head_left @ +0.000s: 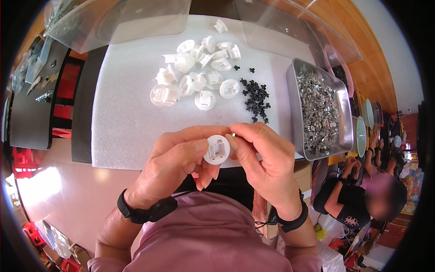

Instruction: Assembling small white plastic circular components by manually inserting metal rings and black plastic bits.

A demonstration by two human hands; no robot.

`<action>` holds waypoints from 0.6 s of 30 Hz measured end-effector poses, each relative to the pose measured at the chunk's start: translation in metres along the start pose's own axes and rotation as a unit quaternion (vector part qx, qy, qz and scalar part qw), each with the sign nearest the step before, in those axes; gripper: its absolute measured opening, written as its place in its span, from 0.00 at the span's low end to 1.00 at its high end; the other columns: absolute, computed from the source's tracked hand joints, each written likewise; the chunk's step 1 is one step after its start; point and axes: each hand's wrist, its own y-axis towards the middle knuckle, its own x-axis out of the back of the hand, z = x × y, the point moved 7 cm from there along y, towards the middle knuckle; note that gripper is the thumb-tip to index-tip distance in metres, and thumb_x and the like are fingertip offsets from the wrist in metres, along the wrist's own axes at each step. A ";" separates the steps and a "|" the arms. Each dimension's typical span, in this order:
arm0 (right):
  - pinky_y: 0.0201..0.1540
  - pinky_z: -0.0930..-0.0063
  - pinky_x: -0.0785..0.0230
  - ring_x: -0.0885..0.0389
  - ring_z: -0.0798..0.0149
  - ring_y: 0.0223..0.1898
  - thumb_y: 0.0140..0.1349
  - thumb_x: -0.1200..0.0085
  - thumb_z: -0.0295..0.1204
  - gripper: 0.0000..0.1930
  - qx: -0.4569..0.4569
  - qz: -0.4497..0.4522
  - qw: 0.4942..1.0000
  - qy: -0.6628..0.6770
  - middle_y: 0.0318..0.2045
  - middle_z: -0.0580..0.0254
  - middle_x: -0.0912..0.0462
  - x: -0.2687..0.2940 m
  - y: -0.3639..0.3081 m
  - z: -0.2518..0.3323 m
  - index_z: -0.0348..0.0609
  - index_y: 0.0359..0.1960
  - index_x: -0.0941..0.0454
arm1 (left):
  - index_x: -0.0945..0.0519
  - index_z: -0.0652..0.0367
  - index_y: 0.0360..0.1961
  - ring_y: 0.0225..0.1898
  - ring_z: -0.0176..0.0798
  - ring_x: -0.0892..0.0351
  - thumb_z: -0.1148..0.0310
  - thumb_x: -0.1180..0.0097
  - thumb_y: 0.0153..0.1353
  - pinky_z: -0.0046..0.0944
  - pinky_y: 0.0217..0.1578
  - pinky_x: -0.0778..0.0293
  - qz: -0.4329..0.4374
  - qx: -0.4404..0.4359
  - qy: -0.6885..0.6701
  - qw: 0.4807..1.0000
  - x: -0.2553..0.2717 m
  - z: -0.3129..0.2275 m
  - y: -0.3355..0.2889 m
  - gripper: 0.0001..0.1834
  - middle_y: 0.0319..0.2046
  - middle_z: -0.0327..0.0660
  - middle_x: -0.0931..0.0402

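Between the thumb and fingers of my left hand (174,154) is a round white plastic part (217,149), its recessed side with a rectangular opening facing up. My right hand (267,156) is closed in a pinch at the part's right edge. A tiny shiny piece (234,134) shows between its thumb and forefinger; its exact kind is too small to make out. Beyond my hands, a loose pile of similar white plastic parts (205,100) lies on a white foam sheet (122,113). To their right is a heap of small black cross-shaped pieces (257,97).
A metal tray (295,75) full of small metal pieces stands at the right. Clear plastic bins (122,22) overhang the far edge. A dark table (31,109) is on the left. At the right, another person (349,195) sits near green bowls (359,136).
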 end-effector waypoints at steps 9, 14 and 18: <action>0.23 0.81 0.31 0.21 0.76 0.22 0.60 0.43 0.17 0.03 -0.111 -0.002 0.989 0.098 0.25 0.63 0.21 0.003 -0.004 -0.002 0.33 0.32 0.25 | 0.30 0.75 0.53 0.17 0.38 0.29 0.59 0.58 0.64 0.32 0.18 0.33 -0.034 -0.014 0.017 0.999 0.006 0.002 0.004 0.27 0.26 0.48 0.25; 0.22 0.83 0.33 0.22 0.76 0.22 0.59 0.42 0.16 0.03 -0.084 -0.009 0.986 0.142 0.24 0.63 0.22 0.002 -0.002 0.006 0.33 0.32 0.24 | 0.29 0.71 0.44 0.19 0.38 0.27 0.62 0.59 0.65 0.32 0.18 0.32 -0.035 -0.019 0.022 0.999 0.005 0.002 0.003 0.19 0.30 0.49 0.24; 0.22 0.80 0.35 0.23 0.71 0.21 0.57 0.43 0.14 0.04 -0.045 -0.001 0.991 0.125 0.24 0.59 0.23 0.003 0.000 0.013 0.33 0.32 0.24 | 0.27 0.64 0.46 0.20 0.29 0.29 0.64 0.57 0.66 0.27 0.21 0.37 -0.034 0.011 0.000 0.999 0.005 0.004 0.001 0.15 0.24 0.39 0.25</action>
